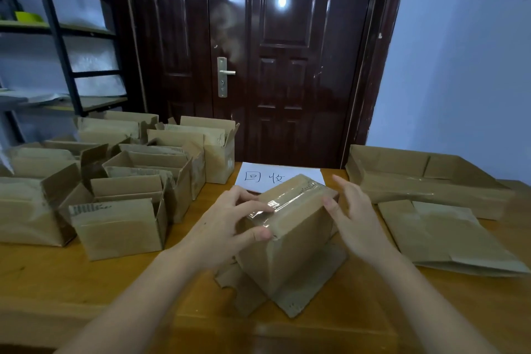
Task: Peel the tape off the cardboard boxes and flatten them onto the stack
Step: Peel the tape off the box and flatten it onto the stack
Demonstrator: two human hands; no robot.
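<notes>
A small cardboard box (296, 241) stands flaps-down on the wooden table (86, 282) in front of me, its top seam covered by clear tape (290, 195). My left hand (230, 224) grips the box's near left corner, thumb on the front face and fingers on the taped top. My right hand (350, 210) is beside the box's right edge with fingers spread and relaxed, the fingertips close to the top corner. Flattened boxes (448, 236) lie to the right, with a larger flattened pile (416, 178) behind them.
Several open, upright cardboard boxes (120, 181) crowd the left half of the table. A white paper sheet with handwriting (267, 175) lies behind the held box. A dark door (273, 52) and a metal shelf rack (57, 37) stand beyond the table.
</notes>
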